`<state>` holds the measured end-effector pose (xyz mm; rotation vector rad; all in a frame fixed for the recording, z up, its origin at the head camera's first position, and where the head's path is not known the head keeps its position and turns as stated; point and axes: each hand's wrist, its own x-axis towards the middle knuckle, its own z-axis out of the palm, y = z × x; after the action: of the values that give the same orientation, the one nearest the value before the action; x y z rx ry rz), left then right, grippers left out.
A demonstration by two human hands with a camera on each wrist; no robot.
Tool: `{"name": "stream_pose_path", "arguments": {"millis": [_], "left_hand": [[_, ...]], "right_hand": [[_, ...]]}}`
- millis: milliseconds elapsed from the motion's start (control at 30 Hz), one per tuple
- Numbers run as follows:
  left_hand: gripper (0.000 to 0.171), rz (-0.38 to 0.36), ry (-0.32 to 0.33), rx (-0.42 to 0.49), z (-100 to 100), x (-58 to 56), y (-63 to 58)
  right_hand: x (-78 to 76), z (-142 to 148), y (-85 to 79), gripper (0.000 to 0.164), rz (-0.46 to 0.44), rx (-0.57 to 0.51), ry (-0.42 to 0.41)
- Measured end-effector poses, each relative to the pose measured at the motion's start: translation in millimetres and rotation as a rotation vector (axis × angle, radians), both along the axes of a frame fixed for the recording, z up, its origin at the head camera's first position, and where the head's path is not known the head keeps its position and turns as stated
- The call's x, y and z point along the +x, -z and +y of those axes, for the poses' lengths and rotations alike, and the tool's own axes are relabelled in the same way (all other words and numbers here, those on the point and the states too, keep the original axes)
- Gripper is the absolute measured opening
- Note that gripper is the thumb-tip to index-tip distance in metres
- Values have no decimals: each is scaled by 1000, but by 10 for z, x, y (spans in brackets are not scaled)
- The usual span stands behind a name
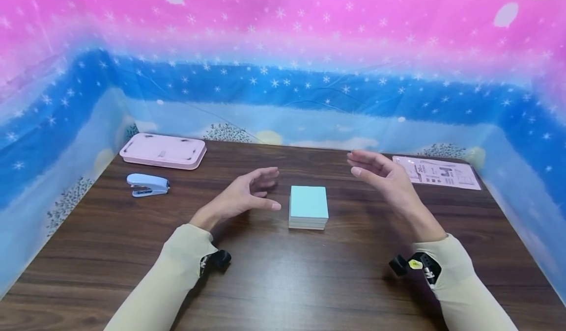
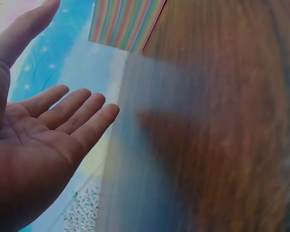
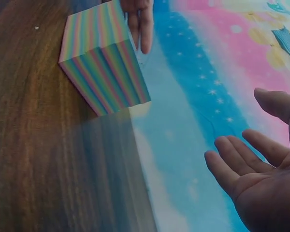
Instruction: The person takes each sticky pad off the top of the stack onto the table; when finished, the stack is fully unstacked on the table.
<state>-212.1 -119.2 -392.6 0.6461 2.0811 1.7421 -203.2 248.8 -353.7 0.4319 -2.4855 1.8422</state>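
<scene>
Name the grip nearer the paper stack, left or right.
Left. The left grip is just left of the paper stack, apart; the right grip is right of it, across a wider gap.

Pink case (image 1: 162, 150) far left; blue stapler (image 1: 149, 180) just nearer.

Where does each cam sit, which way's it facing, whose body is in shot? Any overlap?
Head: on the head, facing forward and down at the table and backdrop; shows left hand, right hand and sleeved forearms.
Left wrist: on the left wrist, facing past the palm to table and backdrop; shows the left hand.
Right wrist: on the right wrist, facing across the table; shows the right hand, part of the left.
Shared: both wrist views catch the paper stack.
</scene>
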Motion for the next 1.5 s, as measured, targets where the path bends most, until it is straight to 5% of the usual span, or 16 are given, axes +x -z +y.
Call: {"name": "stream_pose_path", "arguments": {"millis": [400, 800, 1500], "left_hand": [[89, -14, 62, -38, 100, 23, 93], [85, -130, 48, -4, 163, 59, 175], [87, 11, 25, -99, 280, 111, 271]], "right_hand": [[24, -44, 197, 53, -64, 73, -101], [40, -165, 324, 58, -97, 103, -231], [52, -209, 463, 80, -184, 135, -296]]}}
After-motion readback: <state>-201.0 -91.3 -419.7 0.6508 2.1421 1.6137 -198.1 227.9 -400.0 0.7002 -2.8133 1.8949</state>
